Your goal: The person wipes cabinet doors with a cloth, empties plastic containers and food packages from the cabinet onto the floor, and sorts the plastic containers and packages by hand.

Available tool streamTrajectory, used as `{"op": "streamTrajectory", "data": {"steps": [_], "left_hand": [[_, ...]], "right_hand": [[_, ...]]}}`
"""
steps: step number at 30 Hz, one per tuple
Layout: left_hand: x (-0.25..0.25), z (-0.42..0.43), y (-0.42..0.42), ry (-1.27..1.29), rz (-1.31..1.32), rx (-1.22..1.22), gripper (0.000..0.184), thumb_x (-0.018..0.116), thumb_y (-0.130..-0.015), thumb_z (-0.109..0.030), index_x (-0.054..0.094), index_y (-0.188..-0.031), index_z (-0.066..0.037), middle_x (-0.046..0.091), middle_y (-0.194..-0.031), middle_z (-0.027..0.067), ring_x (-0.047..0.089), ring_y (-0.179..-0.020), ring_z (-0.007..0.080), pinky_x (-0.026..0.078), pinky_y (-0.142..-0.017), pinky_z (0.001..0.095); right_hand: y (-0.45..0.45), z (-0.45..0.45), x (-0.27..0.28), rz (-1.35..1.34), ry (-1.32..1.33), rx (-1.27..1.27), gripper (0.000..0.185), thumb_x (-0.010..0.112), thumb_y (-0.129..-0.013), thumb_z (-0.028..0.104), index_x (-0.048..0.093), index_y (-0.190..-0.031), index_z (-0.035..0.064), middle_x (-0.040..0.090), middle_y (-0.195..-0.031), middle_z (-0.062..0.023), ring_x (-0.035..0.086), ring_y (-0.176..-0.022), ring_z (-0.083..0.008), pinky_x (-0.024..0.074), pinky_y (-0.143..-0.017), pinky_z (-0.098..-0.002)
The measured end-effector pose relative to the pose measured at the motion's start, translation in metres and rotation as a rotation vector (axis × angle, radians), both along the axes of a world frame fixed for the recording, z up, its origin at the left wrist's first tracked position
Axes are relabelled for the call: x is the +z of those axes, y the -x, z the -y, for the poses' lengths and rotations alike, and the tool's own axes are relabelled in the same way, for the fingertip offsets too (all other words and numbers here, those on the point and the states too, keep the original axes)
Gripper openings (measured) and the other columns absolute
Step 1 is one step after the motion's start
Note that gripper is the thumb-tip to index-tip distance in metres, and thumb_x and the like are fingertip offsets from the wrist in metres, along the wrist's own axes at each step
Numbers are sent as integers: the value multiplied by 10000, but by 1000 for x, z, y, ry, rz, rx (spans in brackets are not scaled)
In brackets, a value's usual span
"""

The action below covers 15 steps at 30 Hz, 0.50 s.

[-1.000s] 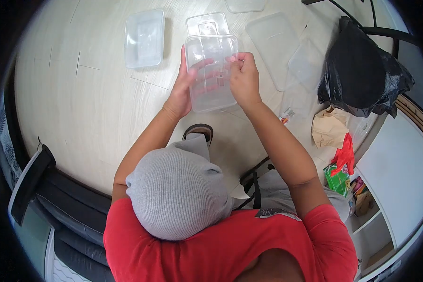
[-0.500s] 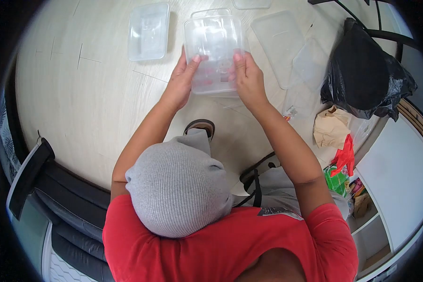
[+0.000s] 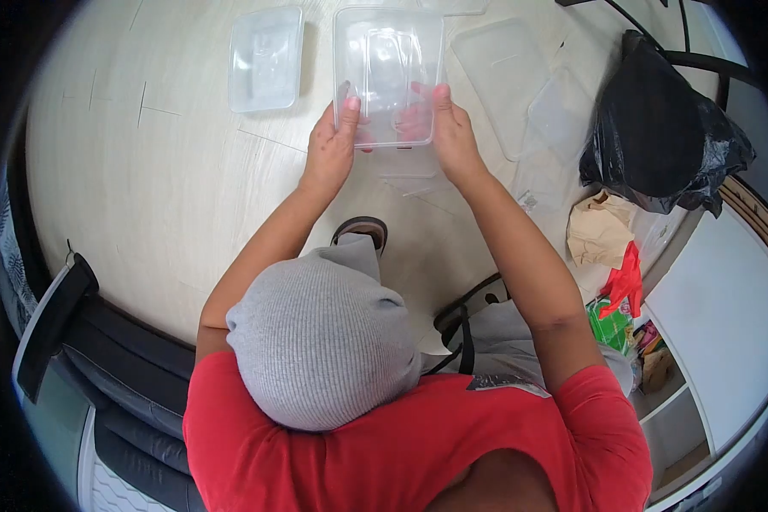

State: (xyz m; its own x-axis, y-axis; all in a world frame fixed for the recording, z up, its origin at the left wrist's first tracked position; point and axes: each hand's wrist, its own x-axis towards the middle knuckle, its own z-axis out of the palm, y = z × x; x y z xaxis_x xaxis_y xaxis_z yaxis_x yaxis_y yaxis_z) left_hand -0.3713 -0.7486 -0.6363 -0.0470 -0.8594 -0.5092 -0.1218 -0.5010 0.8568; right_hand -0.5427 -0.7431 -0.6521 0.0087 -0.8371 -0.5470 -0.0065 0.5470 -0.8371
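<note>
A clear plastic container [image 3: 389, 72] is held up between my two hands, over the floor at the top centre. My left hand [image 3: 334, 141] grips its left side near the lower corner, thumb on top. On the right side, my right hand [image 3: 445, 132] holds it in the same way, and fingers of both hands show through the plastic. Another clear container [image 3: 266, 60] lies on the floor to the left. A flat translucent lid [image 3: 505, 81] lies to the right of the held container.
A thinner clear sheet or lid [image 3: 563, 111] lies beside a black plastic bag [image 3: 657, 128]. Brown paper [image 3: 602, 229], a red bag [image 3: 625, 282] and a white shelf unit [image 3: 721, 316] are at the right. A black padded seat [image 3: 136, 367] stands lower left.
Both hands have moved the container up and away from the body. My right hand has shifted to its lower right side, and the container's outline now shows more squarely.
</note>
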Motion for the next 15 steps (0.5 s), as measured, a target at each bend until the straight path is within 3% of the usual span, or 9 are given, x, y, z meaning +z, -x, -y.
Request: {"op": "streamTrajectory", "data": {"steps": [2,6,8,10,13,15], "left_hand": [[-4,1,-3,-9,-8,-9,598,420,-961,-479,485,-1249,41,586,-893,119,567,-668,154,481,-615,293],[-5,-1,-3,-36,23,-6,638,442,-953,-480,424,-1306,51,580,-899,121,567,-710,163,478,-635,295],[-6,-1,-3,4,43,-27,642,446,-954,-475,416,-1311,58,581,-901,121,568,-744,165,476,-654,292],[-8,-1,-7,46,65,-50,647,450,-954,-470,409,-1316,65,582,-904,121,569,-779,167,475,-674,289],[-13,-1,-8,26,85,-63,658,469,-951,-452,383,-1335,75,597,-969,147,573,-898,190,469,-775,294],[-13,-3,-6,175,126,-47,663,491,-949,-426,351,-1360,76,594,-1064,173,567,-982,212,441,-871,303]], "right_hand": [[-1,-1,2,346,-57,-250,618,309,-984,503,582,-1122,-33,638,-893,-118,609,-795,-176,494,-698,-286],[2,-6,0,302,5,-189,590,330,-982,493,588,-1119,-21,642,-908,-115,613,-836,-176,506,-717,-291],[6,-7,0,184,52,4,523,376,-986,443,588,-1116,-17,649,-909,-125,619,-838,-173,513,-723,-301],[4,-7,0,118,103,31,484,397,-986,412,588,-1114,-14,651,-899,-126,624,-837,-173,513,-724,-304],[1,-8,5,64,147,28,427,424,-986,361,588,-1110,-13,656,-878,-129,632,-827,-172,509,-717,-301],[-3,-8,8,78,145,-7,408,430,-987,342,588,-1107,-15,659,-867,-130,634,-819,-171,503,-709,-295]]}}
